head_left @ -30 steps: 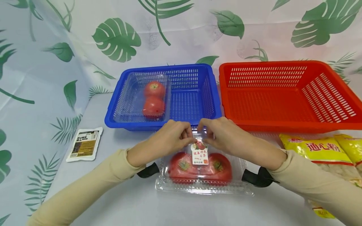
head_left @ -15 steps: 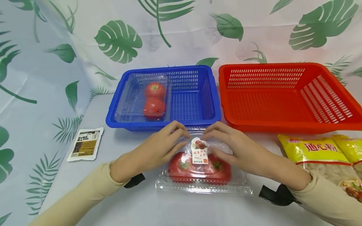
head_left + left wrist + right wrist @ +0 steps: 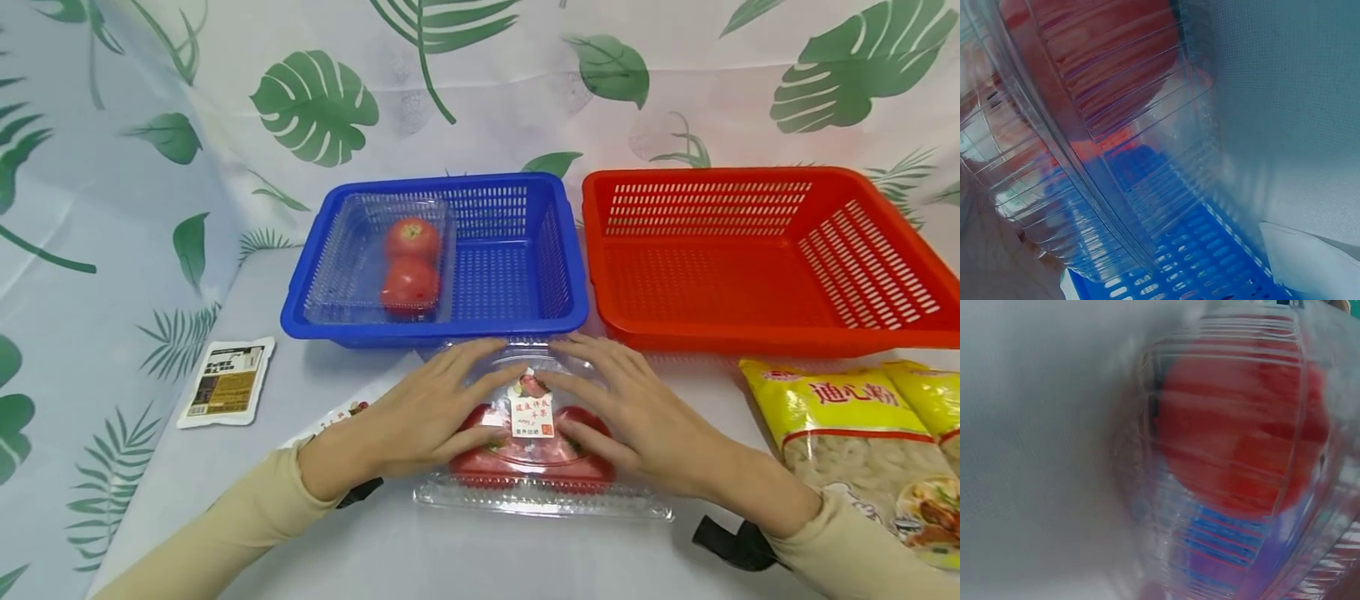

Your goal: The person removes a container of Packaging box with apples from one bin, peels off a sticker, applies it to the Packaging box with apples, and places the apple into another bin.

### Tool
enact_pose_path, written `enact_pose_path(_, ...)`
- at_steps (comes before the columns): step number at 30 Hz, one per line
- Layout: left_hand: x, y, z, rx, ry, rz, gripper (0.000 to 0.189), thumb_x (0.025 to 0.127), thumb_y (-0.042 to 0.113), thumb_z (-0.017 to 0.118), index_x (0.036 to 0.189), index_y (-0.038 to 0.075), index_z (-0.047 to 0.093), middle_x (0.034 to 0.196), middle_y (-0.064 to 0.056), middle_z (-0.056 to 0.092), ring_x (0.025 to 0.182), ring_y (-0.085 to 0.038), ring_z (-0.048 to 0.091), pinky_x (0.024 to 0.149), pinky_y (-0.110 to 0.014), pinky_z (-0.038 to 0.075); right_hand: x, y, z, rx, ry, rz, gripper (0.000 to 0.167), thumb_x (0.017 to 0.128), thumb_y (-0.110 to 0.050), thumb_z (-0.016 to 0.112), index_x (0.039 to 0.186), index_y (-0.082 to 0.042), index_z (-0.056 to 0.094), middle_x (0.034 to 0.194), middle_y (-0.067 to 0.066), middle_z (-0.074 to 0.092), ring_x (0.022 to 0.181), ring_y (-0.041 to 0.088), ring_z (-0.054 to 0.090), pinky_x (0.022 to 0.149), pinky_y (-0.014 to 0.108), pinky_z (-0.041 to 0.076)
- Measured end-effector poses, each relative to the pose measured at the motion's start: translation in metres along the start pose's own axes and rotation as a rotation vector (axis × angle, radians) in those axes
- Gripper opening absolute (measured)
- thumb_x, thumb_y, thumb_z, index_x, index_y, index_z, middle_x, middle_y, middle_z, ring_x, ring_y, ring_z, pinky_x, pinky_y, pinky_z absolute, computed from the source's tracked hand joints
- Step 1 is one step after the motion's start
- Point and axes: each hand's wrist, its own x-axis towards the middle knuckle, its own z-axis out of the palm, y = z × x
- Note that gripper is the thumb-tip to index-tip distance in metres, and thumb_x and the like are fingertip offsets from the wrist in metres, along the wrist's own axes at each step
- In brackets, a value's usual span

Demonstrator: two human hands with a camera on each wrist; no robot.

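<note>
A clear plastic clamshell box with two red tomatoes in it lies in front of me, lid down. On the lid is a white sticker with a red fruit picture and red writing. My left hand lies over the lid's left side, fingers spread and relaxed. From the right, my right hand reaches over the other side in the same way. Neither hand grips anything. Ribbed side walls of the box fill much of the left wrist view; a tomato shows through the plastic in the right wrist view.
Behind the box stand a blue basket, holding another clear box of tomatoes, and a red basket. Yellow pasta bags lie at right, a small flat packet at left. A white sticker sheet lies partly under my left arm.
My fingers were bunched close together above the sticker; they have since parted and spread lower over the lid. The sticker sheet by my left forearm has come into view. The box has stayed put.
</note>
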Motion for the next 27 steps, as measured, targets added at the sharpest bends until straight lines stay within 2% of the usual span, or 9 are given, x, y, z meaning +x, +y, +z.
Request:
enact_pose_path(3, 0.0, 0.0, 0.0, 0.006, -0.004, -0.004, 0.077, 0.107, 0.065, 0.019, 0.164, 0.016, 0.035, 0.166, -0.016, 0.03, 0.153, -0.033, 0.031, 0.126, -0.049, 0.027, 0.0, 0.001, 0.002, 0.001, -0.012, 0.027, 0.06, 0.1, -0.029, 0.07, 0.156, -0.022, 0.051, 0.162, 0.01, 0.04, 0.149, 0.035, 0.034, 0.114, 0.07, 0.033)
enact_pose_path(5, 0.0, 0.0, -0.001, 0.006, -0.009, -0.009, 0.078, 0.106, 0.066, 0.016, 0.164, 0.017, 0.036, 0.166, -0.016, 0.03, 0.153, -0.032, 0.031, 0.125, -0.049, 0.027, 0.001, 0.0, 0.002, -0.003, -0.039, 0.052, 0.061, 0.1, -0.032, 0.07, 0.157, -0.024, 0.05, 0.163, 0.009, 0.039, 0.149, 0.035, 0.033, 0.114, 0.069, 0.032)
enact_pose_path(7, 0.0, 0.0, -0.001, 0.0, -0.016, -0.017, 0.074, 0.108, 0.064, 0.022, 0.163, 0.018, 0.038, 0.166, -0.016, 0.031, 0.153, -0.032, 0.031, 0.125, -0.05, 0.027, 0.001, 0.0, 0.001, -0.003, -0.063, 0.073, 0.059, 0.1, -0.033, 0.07, 0.156, -0.025, 0.052, 0.163, 0.009, 0.039, 0.149, 0.035, 0.033, 0.115, 0.069, 0.031)
enact_pose_path(9, 0.0, -0.001, -0.002, -0.009, -0.025, -0.021, 0.068, 0.109, 0.059, 0.033, 0.163, 0.019, 0.039, 0.166, -0.016, 0.031, 0.153, -0.032, 0.031, 0.125, -0.051, 0.029, 0.002, 0.0, 0.0, 0.001, -0.078, 0.085, 0.056, 0.1, -0.034, 0.07, 0.153, -0.026, 0.056, 0.162, 0.009, 0.041, 0.148, 0.035, 0.034, 0.115, 0.07, 0.031)
enact_pose_path(13, 0.001, -0.003, -0.005, -0.036, -0.038, -0.006, 0.06, 0.107, 0.047, 0.054, 0.159, 0.019, 0.046, 0.165, -0.016, 0.033, 0.152, -0.032, 0.032, 0.122, -0.053, 0.033, 0.001, 0.003, 0.0, 0.027, -0.065, 0.079, 0.049, 0.098, -0.03, 0.073, 0.146, -0.029, 0.064, 0.161, 0.009, 0.042, 0.147, 0.035, 0.036, 0.115, 0.07, 0.03)
enact_pose_path(17, 0.001, -0.005, -0.01, -0.096, -0.079, 0.014, 0.054, 0.106, 0.043, 0.058, 0.156, 0.023, 0.051, 0.166, -0.015, 0.03, 0.153, -0.032, 0.03, 0.121, -0.054, 0.034, -0.002, 0.006, 0.001, 0.088, -0.023, 0.055, 0.046, 0.095, -0.024, 0.076, 0.14, -0.032, 0.069, 0.16, 0.01, 0.043, 0.147, 0.036, 0.036, 0.112, 0.074, 0.03)
enact_pose_path(24, -0.003, -0.012, -0.021, -0.251, -0.18, 0.024, 0.042, 0.106, 0.044, 0.06, 0.146, 0.033, 0.063, 0.172, -0.01, 0.02, 0.159, -0.028, 0.016, 0.125, -0.058, 0.023, -0.004, 0.01, 0.003, 0.207, 0.022, 0.009, 0.036, 0.091, -0.024, 0.081, 0.126, -0.033, 0.078, 0.158, 0.006, 0.047, 0.15, 0.035, 0.03, 0.111, 0.074, 0.027)
enact_pose_path(27, -0.004, -0.013, -0.023, -0.281, -0.209, 0.039, 0.039, 0.105, 0.047, 0.06, 0.142, 0.038, 0.065, 0.174, -0.01, 0.016, 0.16, -0.028, 0.011, 0.125, -0.061, 0.02, -0.003, 0.012, 0.004, 0.24, 0.03, -0.028, 0.03, 0.09, -0.023, 0.083, 0.118, -0.033, 0.082, 0.156, 0.005, 0.05, 0.15, 0.035, 0.029, 0.111, 0.074, 0.024)
